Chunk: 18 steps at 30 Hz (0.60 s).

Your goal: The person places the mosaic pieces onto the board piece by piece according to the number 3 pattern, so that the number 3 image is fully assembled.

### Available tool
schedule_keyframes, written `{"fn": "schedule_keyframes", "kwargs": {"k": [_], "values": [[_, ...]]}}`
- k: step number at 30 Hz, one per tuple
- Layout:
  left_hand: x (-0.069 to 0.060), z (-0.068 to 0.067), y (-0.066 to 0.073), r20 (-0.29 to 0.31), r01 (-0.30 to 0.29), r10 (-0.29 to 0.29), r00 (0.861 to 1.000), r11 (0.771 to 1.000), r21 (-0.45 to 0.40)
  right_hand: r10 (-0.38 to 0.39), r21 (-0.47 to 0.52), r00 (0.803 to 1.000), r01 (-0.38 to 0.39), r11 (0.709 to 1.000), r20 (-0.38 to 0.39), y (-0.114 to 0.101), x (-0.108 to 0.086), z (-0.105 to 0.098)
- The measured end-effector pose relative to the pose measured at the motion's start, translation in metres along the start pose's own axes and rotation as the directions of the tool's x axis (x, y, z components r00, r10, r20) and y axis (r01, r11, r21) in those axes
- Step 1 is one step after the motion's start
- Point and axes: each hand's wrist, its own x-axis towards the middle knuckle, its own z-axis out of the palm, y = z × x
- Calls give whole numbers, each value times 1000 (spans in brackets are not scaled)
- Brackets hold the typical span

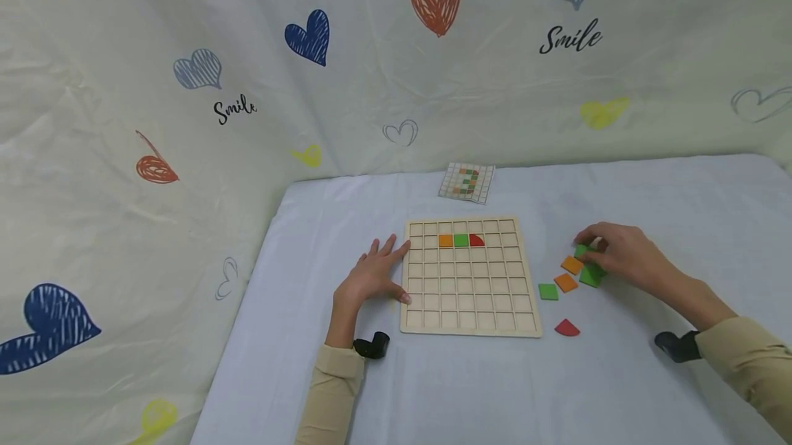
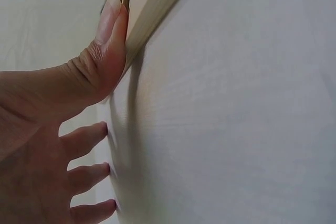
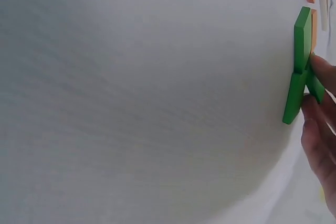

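Observation:
A wooden grid board (image 1: 467, 286) lies on the white cloth; an orange square (image 1: 445, 241), a green square (image 1: 460, 240) and a red quarter-round piece (image 1: 476, 240) sit side by side in its second row. My left hand (image 1: 371, 274) is spread at the board's left edge, its thumb touching the corner side, as the left wrist view (image 2: 63, 108) also shows. To the right of the board, my right hand (image 1: 631, 256) pinches a green piece (image 1: 580, 250) above other green pieces (image 1: 590, 276). In the right wrist view, my fingers (image 3: 316, 135) partly hide that held piece.
Right of the board lie two orange squares (image 1: 566, 283), a loose green square (image 1: 548, 291) and a red piece (image 1: 567, 327). A patterned card (image 1: 467, 182) lies behind the board. Black wrist cameras (image 1: 372, 346) sit at both cuffs.

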Motion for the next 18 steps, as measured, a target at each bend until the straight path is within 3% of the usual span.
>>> {"fn": "schedule_keyframes", "kwargs": {"k": [6,18], "values": [[-1,-1,1,2,4,-4,1000,1000,-3,-52,2,997,52,999,-50,0,-1,1],[-1,-1,1,0,-1,1,1000,1000,3,-7,59,1000,8,998,-24,-5,0,0]]}}
